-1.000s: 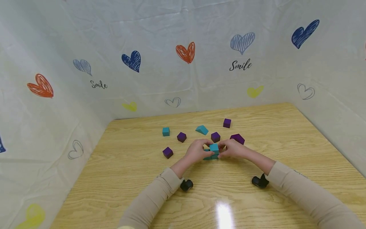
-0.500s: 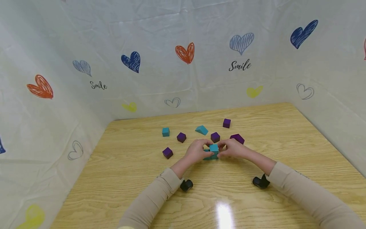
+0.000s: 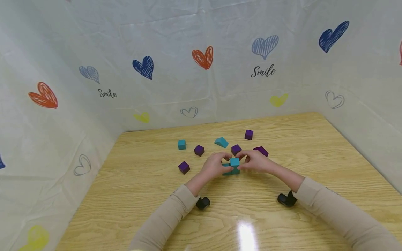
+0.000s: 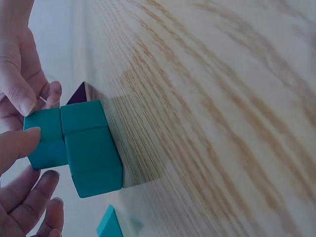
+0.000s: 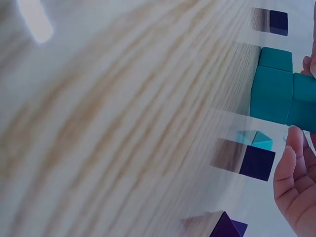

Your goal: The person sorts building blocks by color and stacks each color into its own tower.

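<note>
Two teal cubes sit side by side on the table, and a third teal cube [image 3: 234, 161] rests on the right one. The left lower cube [image 4: 96, 160] and right lower cube [image 4: 85, 116] touch. My left hand [image 3: 214, 166] pinches the upper cube from the left, thumb in front and fingers behind. From the right, my right hand [image 3: 255, 161] holds the same cube, its thumb at the front corner and its index finger behind. In the right wrist view, the right fingers [image 5: 292, 165] curve close beside the upper cube.
Behind the hands lie a teal triangular block [image 3: 221, 142], a purple cube [image 3: 236, 150] and a purple block [image 3: 261, 151]. Another purple cube [image 3: 249, 135] is farther back. To the left are a teal cube [image 3: 181, 144] and purple cubes [image 3: 199, 150]. A heart-printed curtain [image 3: 163, 87] borders the table [image 3: 141, 195].
My right hand has shifted slightly up and left, its index finger now closer behind the upper cube. That cube now lines up more evenly over the lower one. The left hand barely moves.
</note>
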`<state>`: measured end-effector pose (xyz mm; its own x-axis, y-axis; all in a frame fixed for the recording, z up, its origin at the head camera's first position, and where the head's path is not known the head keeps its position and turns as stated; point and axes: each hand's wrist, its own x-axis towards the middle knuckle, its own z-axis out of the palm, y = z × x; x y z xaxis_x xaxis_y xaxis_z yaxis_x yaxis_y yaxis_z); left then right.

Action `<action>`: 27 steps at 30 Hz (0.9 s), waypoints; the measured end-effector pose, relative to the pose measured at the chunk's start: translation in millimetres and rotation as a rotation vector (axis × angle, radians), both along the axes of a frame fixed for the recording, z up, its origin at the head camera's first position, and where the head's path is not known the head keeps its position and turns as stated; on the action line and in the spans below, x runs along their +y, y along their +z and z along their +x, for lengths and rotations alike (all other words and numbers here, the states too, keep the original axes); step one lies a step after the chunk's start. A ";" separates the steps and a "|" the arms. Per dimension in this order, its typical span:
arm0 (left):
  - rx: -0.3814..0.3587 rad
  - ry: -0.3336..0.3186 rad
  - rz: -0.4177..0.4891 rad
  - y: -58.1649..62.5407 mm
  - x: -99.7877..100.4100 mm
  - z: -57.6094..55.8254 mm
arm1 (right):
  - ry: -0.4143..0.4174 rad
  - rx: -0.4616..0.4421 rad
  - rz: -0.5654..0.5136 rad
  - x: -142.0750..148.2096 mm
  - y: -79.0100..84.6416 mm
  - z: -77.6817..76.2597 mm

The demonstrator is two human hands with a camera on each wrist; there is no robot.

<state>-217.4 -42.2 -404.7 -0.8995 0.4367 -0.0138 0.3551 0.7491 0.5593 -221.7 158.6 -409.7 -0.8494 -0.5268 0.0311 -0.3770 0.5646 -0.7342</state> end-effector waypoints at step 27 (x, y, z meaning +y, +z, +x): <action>0.047 -0.018 -0.151 -2.6 -7.1 0.1 | -0.030 -0.176 -0.133 5.6 -6.9 -7.7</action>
